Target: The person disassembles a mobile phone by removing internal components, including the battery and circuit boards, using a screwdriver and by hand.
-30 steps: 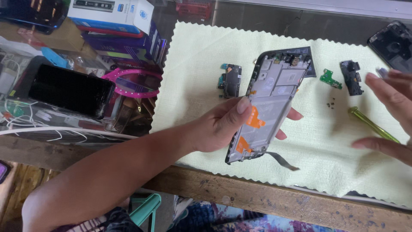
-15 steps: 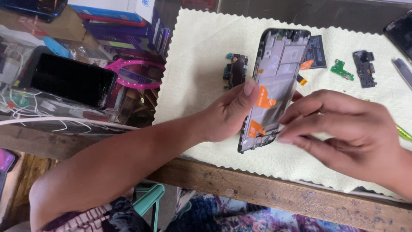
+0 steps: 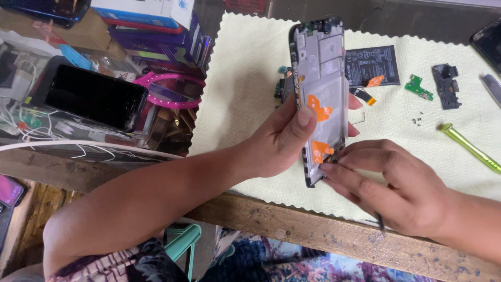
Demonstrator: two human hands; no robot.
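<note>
My left hand [image 3: 276, 141] grips an opened phone frame [image 3: 323, 68] by its left edge and holds it upright over a pale yellow cloth [image 3: 245, 78]. The frame shows grey inner metal and two orange stickers. My right hand [image 3: 402, 188] is at the frame's lower end, with thumb and fingertips pinched against its bottom edge. A thin dark strip [image 3: 381, 225] pokes out from under that hand. What the fingertips grip is hidden.
On the cloth lie a black battery [image 3: 371, 63], a small green circuit board [image 3: 418, 87], a black plastic part [image 3: 447, 86], tiny screws [image 3: 417, 121] and a green pry tool [image 3: 469, 149]. A cracked black phone [image 3: 88, 96], boxes [image 3: 156, 31] and wires crowd the left.
My right hand came in from the far right, away from the green tool, and closed on the frame's lower end. The left hand lifted the frame higher and more upright.
</note>
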